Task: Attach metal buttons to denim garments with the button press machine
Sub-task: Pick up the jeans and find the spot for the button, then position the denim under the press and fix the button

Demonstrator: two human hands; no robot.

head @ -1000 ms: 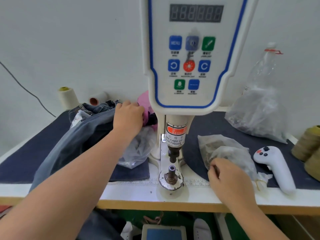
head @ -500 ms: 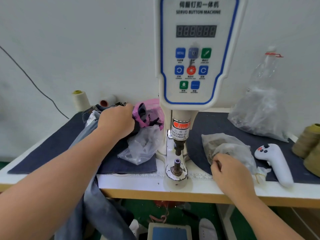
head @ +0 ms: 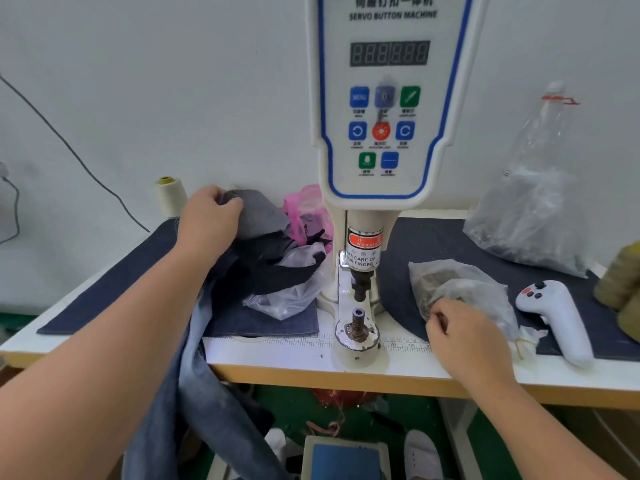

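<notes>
Under the curled fingers of the left hand (head: 207, 220), a bunched fold of the denim garment (head: 256, 216) is gripped at the back left of the table (head: 277, 355); the rest of the cloth runs down from those fingers past the table's front edge and hangs below. Just right of the fingers lie a pink bag (head: 304, 209) and a clear plastic bag (head: 294, 292). Further right stands the button press machine (head: 384, 98), its lower die (head: 357, 323) bare and well apart from both hands. The right hand (head: 464, 337) has its fingertips drawn together at the near edge of a small bag of buttons (head: 460, 285); whether they pinch a button cannot be told. Beyond those fingers to the right lies a white handheld controller (head: 557, 320), and behind it a large clear bag (head: 533, 216).
</notes>
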